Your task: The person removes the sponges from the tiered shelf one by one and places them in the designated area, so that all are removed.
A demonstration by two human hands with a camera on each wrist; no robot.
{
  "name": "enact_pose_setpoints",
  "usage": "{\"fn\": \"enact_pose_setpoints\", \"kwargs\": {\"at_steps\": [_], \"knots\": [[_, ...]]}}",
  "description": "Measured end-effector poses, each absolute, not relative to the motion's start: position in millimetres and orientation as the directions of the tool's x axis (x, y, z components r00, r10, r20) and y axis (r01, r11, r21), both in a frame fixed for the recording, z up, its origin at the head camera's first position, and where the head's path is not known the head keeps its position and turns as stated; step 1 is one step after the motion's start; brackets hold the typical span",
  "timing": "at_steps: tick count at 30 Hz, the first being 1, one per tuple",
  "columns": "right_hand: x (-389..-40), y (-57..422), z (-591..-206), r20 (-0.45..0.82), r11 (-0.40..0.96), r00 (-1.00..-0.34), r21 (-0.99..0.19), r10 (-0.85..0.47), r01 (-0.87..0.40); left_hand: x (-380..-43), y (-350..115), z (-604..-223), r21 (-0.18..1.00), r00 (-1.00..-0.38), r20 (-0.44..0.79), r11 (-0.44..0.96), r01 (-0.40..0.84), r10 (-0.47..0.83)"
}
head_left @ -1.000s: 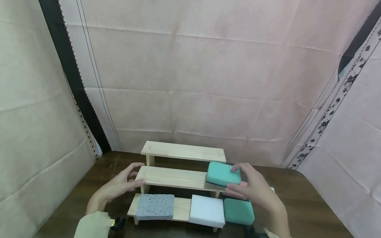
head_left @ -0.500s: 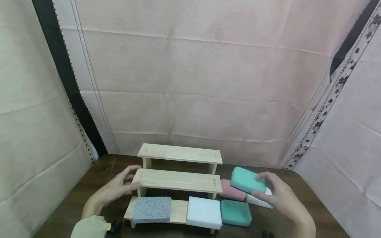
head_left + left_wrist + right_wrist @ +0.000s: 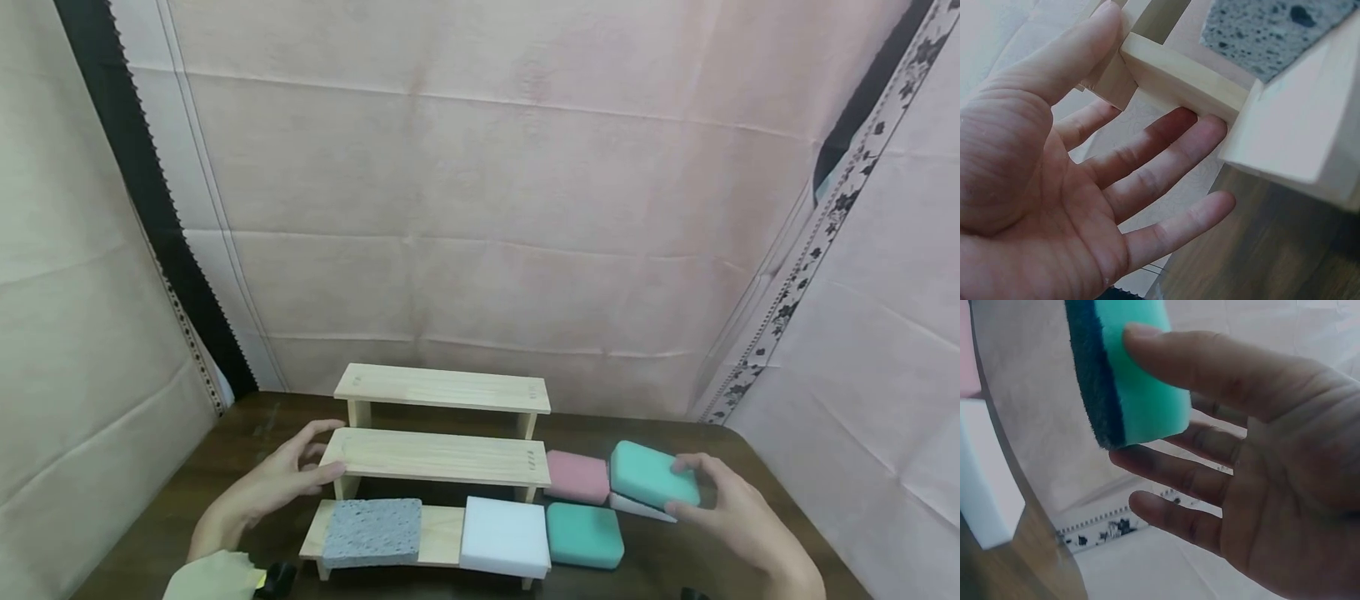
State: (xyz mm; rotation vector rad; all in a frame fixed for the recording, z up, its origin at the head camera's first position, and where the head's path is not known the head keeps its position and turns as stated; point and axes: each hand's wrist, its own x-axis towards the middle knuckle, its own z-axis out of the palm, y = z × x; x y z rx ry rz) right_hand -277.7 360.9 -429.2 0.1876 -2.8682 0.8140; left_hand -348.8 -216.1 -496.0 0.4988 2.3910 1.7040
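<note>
Our left hand [image 3: 288,473] grips the rack [image 3: 438,456] by its left end, thumb at the middle shelf, fingertips touching the side support. Right of the rack, our right hand [image 3: 731,508] pinches the teal sponge [image 3: 651,473], which has a dark scouring layer [image 3: 1088,369]. We judge it light, soft and hard to break, best held lightly by its edges. Between it and the rack, the pink block [image 3: 579,477] stands in the way; a white slab [image 3: 641,509] shows below it. The green sponge [image 3: 585,535] sits beside the rack's lowest shelf, which bears a grey block [image 3: 372,532] and a white block [image 3: 504,535].
</note>
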Motion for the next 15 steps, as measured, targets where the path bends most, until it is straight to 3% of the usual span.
{"fn": "enact_pose_setpoints", "kwargs": {"at_steps": [15], "knots": [[-277.9,387.6,-452.7,-0.036,0.801,-0.998,-0.598,-0.042,-0.012,-350.0,-217.7,-493.4,0.932,-0.928,0.055,0.316,0.18,0.367]]}}
